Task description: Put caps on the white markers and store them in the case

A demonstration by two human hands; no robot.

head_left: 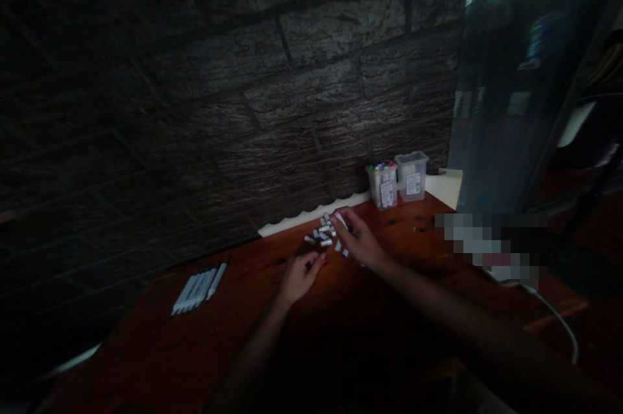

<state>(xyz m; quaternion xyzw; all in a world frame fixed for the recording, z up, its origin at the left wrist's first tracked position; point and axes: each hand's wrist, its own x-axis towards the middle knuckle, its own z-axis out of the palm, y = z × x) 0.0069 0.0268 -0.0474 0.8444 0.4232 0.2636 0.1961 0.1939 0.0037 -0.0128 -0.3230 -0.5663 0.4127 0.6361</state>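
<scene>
On the dark wooden table (160, 349) lies a small heap of white marker pens (324, 232) near the back edge. My right hand (359, 239) rests over the heap with a white marker pinched between thumb and fingers. Just left of it, my left hand (299, 274) is curled loosely on the table, its fingertips pressed together near a marker; what it holds is too small and dark to make out. A row of several white markers (198, 285) lies side by side further left.
Two clear plastic tubs stand at the back: one (382, 185) full of upright markers with coloured caps, the other (411, 175) nearly bare. A dark stone-pattern wall (219, 89) rises behind. A white cable (559, 320) trails at the right. A curtain (501, 76) hangs right.
</scene>
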